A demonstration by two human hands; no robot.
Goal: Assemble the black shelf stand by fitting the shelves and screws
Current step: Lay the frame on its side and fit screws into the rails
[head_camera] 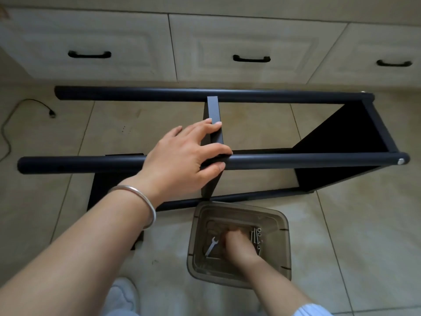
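Nearest the camera, the right hand (pixel 239 245) reaches down into a brown see-through tub (pixel 286 242) on the tiled floor (pixel 364 236). Its fingers are curled low in the tub, but whether they pinch anything cannot be told — the hand is blurred. A small wrench (pixel 211 246) lies in the tub just left of the hand, and a cluster of screws (pixel 257 236) lies just right of it.

Just beyond the tub the black stand (pixel 296 161) lies on its side, its long round poles running left to right. The left hand (pixel 182 153), with a silver bangle (pixel 139 202) on its wrist, grips the middle shelf (pixel 213 110) where it meets the near upper pole — fingers curled over the shelf's edge, thumb under the pole. That shelf stands on edge between the two upper poles. An end shelf (pixel 346 131) closes the stand at its right end, with a screw head (pixel 401 161) showing on the near pole's tip.

Farther off, a dark cable (pixel 13 119) trails on the floor at left, and a row of cream drawers (pixel 246 42) with black handles (pixel 251 58) runs behind.
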